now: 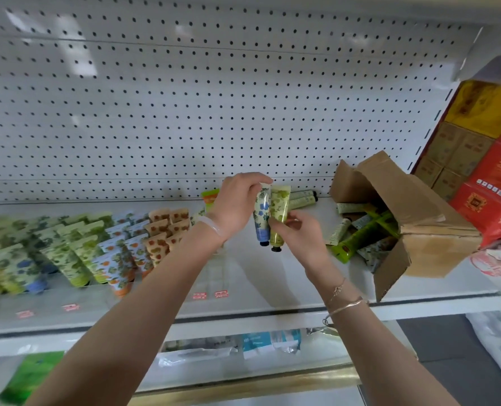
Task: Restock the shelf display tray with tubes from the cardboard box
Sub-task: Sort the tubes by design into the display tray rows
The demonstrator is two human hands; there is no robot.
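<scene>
My left hand pinches the crimped top of a blue-flowered tube, held cap down above the shelf. Beside it my right hand grips a green-patterned tube, also cap down. The two tubes touch side by side. To the right, a cardboard box lies on its side with flaps open, and several green and pale tubes spill from its mouth. On the left, the clear display tray holds rows of upright green, blue and orange tubes.
A white pegboard backs the shelf. Two pale tubes lie against it behind my hands. Red and yellow cartons stack at the right. Red price tags mark the shelf edge. Bagged goods sit on the shelf below.
</scene>
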